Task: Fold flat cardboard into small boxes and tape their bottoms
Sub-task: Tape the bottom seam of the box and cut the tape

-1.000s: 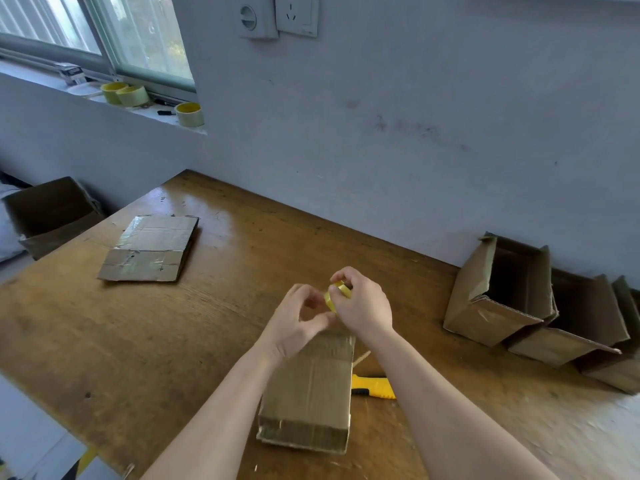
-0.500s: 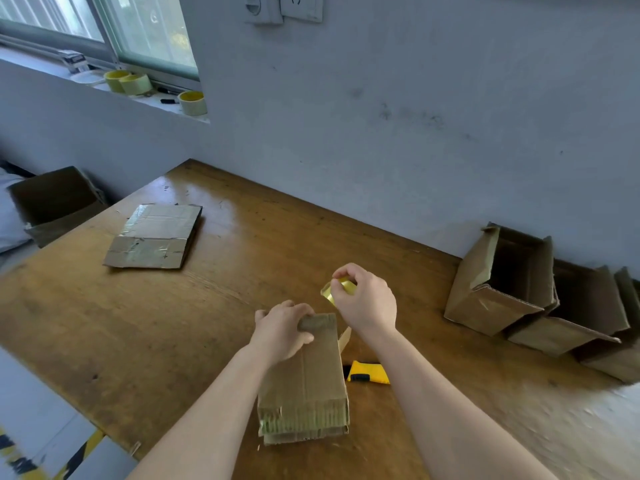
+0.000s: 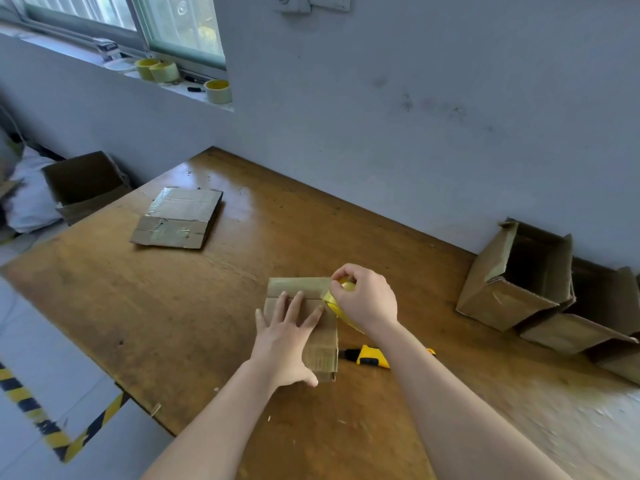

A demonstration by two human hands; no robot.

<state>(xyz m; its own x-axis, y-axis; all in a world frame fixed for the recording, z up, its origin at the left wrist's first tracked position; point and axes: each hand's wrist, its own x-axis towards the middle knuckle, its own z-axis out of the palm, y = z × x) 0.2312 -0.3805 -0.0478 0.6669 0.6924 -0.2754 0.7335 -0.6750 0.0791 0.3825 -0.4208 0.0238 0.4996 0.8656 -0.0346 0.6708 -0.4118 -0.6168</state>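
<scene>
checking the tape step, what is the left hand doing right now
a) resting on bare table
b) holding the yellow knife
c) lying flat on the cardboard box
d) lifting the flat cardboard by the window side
c: the left hand lies with fingers spread on the cardboard box, while the right hand holds the tape roll at its edge.

I can read no text, label, brand or number anywhere here. The cardboard box (image 3: 313,327) pressed flat under my left hand (image 3: 284,344) carries faint print on its near end, just beside my thumb, but it is too blurred to make out. The yellow tape roll (image 3: 337,299) gripped in my right hand (image 3: 367,299) shows no lettering. Far left of the grip, black and yellow hazard stripes (image 3: 52,431) mark the floor.
</scene>
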